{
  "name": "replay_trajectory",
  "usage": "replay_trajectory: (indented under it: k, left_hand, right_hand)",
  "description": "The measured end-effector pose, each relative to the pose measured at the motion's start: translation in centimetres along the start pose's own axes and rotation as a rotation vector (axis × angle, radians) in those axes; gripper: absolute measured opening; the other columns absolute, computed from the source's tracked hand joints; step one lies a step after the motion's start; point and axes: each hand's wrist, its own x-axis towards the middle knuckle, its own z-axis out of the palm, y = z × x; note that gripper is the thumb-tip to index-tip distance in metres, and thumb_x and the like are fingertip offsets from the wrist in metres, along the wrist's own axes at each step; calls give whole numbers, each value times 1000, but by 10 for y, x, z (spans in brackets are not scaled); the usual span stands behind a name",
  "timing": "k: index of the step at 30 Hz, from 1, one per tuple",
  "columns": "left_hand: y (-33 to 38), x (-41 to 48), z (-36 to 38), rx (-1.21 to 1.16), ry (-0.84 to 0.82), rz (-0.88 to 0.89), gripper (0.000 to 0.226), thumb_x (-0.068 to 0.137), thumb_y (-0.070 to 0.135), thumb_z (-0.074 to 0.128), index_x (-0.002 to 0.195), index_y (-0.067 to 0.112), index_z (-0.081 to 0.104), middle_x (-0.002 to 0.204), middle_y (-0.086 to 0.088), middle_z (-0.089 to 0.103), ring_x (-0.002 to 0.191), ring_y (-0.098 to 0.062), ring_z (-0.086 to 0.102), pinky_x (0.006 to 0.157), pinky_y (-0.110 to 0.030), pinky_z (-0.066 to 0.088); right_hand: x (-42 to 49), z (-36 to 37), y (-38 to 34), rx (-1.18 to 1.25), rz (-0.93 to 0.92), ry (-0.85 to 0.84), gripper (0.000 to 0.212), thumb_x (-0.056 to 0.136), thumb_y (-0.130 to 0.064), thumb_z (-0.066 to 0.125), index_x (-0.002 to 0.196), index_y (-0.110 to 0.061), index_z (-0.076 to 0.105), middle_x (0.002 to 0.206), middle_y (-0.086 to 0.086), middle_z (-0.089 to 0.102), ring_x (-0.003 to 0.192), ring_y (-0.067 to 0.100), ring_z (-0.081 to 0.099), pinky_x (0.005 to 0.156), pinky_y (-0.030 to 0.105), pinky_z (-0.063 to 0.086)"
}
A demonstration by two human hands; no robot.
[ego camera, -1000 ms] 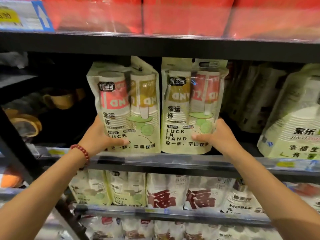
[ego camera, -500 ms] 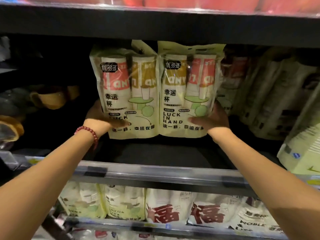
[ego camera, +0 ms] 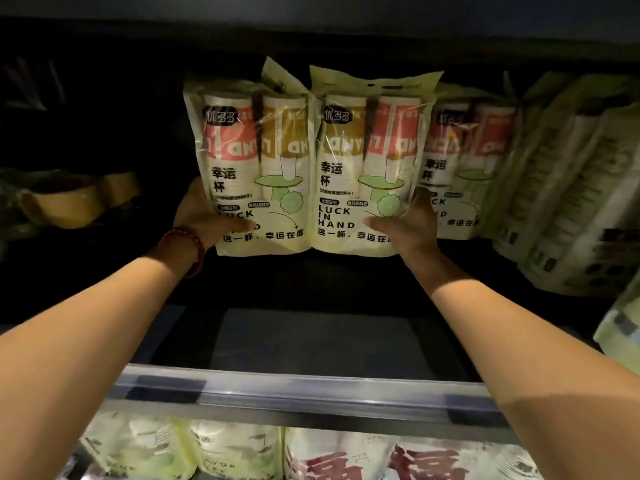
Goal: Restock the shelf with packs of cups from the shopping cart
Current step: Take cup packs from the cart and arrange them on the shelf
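well inside the dark shelf (ego camera: 311,341), two packs of cups are held upright, touching side by side. the left hand (ego camera: 201,220) grips the lower left edge of the left pack (ego camera: 256,161), thumb across its front; the right hand (ego camera: 412,226) grips the lower right corner of the right pack (ego camera: 367,157). a third matching pack (ego camera: 471,168) sits just beside the right one. a red bead bracelet (ego camera: 183,235) circles the left wrist.

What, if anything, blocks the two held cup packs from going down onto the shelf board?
Nothing visible does. The left hand and right hand hold the left pack and right pack side by side, with bare shelf board below. A matching pack stands close on the right; the space behind is hidden.
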Motion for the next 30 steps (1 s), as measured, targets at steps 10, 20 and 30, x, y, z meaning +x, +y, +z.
replay_trajectory:
  k: [10, 20, 30]
  left_hand:
    - [-18, 29, 33, -40, 88, 19, 96, 56, -1, 87, 133, 2, 30, 130, -13, 51, 119, -26, 50, 99, -45, 46]
    - [-20, 57, 41, 7, 10, -24, 95, 58, 6, 87, 139, 11, 37, 134, -5, 55, 124, -23, 50, 103, -42, 44]
    - [-11, 53, 38, 5, -48, -31, 93, 64, 4, 83, 142, 11, 32, 137, -4, 51, 126, -20, 47, 97, -27, 39]
  right_hand:
    - [28, 19, 9, -150, -16, 20, 86, 64, -22, 86, 136, -5, 42, 132, 12, 55, 122, 26, 51, 93, 22, 38]
    - [37, 38, 7, -408, -15, 123, 87, 77, -27, 78, 142, 0, 27, 133, 18, 52, 119, 32, 52, 87, 36, 45]
    - [28, 45, -2, -508, 5, 189, 87, 80, -25, 74, 145, 2, 23, 134, 20, 46, 118, 34, 51, 92, 36, 43]
